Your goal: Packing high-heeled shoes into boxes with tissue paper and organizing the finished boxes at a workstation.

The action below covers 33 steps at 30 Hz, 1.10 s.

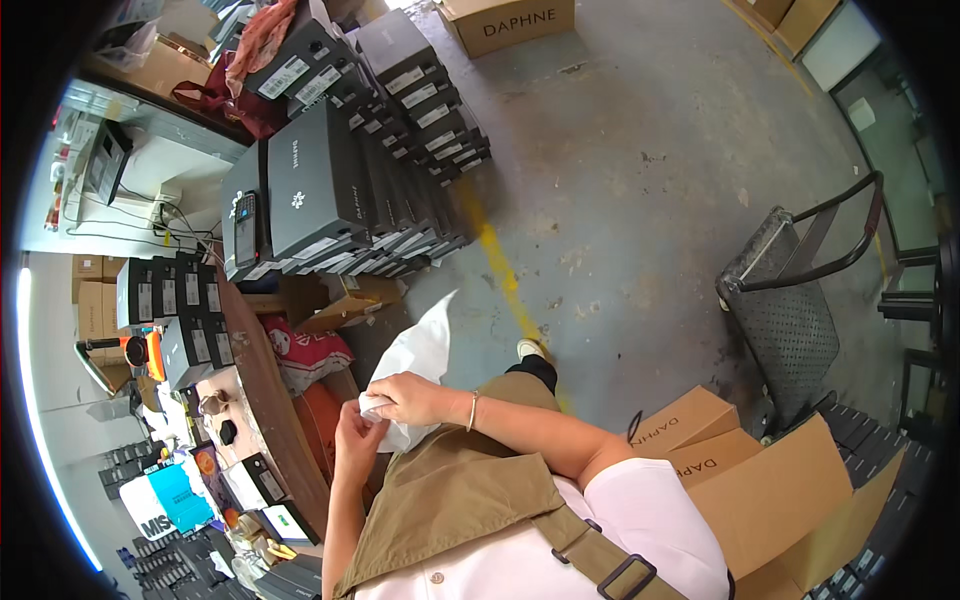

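A thin white sheet (418, 345), soft and crumpled like tissue paper or cloth, hangs in front of my body; its exact kind cannot be told. My right hand (405, 398) is closed on its gathered middle, with a pointed end sticking up and away. Just to the left, my left hand (357, 440) pinches the bunched edge of the same sheet, its fingers close to the right hand's. More of the sheet shows below the hands, against my brown apron (460, 490).
Stacked dark shoe boxes (315, 190) stand ahead left, a handheld device (246, 230) on top. A cluttered wooden-edged table (285, 430) runs along my left. A black chair (785, 300) and open cartons (770, 490) are at right. Another carton (510, 25) sits far ahead.
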{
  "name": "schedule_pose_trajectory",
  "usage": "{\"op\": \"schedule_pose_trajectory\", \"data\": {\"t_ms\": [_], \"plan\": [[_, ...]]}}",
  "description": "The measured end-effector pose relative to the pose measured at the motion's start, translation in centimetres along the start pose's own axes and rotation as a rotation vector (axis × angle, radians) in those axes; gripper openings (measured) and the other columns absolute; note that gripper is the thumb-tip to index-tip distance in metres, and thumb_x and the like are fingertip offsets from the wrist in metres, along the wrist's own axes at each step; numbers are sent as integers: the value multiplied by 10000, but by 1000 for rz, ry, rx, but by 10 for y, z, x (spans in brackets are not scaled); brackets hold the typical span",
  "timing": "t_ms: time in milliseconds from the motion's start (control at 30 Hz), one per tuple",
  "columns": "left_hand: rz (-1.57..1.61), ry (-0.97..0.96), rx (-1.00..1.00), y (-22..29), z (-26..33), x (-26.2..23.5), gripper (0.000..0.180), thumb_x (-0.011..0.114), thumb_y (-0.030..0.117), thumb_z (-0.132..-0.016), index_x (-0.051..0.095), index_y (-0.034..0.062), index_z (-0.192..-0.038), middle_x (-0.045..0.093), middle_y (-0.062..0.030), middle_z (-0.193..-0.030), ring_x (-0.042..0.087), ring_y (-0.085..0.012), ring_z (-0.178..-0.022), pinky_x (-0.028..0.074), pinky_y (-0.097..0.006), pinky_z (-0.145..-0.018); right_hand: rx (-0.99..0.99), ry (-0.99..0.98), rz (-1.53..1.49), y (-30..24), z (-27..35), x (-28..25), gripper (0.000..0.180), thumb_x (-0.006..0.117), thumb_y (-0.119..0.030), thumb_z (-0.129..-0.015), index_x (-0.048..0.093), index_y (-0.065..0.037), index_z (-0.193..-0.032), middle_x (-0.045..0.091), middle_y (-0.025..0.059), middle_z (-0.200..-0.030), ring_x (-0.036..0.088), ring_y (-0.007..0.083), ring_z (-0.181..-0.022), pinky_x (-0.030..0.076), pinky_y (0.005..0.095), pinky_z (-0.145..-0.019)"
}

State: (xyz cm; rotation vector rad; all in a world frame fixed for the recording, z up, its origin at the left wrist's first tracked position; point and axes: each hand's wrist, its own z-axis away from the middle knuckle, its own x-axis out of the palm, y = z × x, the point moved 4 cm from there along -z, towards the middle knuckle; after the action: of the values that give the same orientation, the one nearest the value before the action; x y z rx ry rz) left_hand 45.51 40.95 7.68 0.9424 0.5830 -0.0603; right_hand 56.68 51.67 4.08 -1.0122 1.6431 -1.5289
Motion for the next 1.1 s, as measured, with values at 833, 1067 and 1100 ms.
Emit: {"op": "schedule_pose_trajectory", "data": {"t_ms": [833,1067,1100], "plan": [[-525,155,177,-72,25,-50,233,519,60,-832,636,-15,-1019,621,-175,-851,608,-312,-816,473,-365,-736,146,-379,245,27,2,63,293,526,-81,-735,593,-36,-1017,630,222,-905,607,377,-876,465,449,-779],[-533,72,163,-143,38,-105,244,498,62,-835,639,-7,-1021,628,-213,-858,614,-359,-818,485,-399,-727,114,-319,298,31,-13,143,241,520,-89,-744,597,-37,-966,638,210,-837,618,377,-822,470,453,-747],[-471,60,147,-157,38,-115,248,495,59,-834,636,-8,-1027,632,-217,-871,620,-358,-828,488,-391,-733,119,-312,303,32,-15,156,237,518,-92,-746,599,-38,-963,637,210,-832,619,377,-818,471,454,-743]]}}
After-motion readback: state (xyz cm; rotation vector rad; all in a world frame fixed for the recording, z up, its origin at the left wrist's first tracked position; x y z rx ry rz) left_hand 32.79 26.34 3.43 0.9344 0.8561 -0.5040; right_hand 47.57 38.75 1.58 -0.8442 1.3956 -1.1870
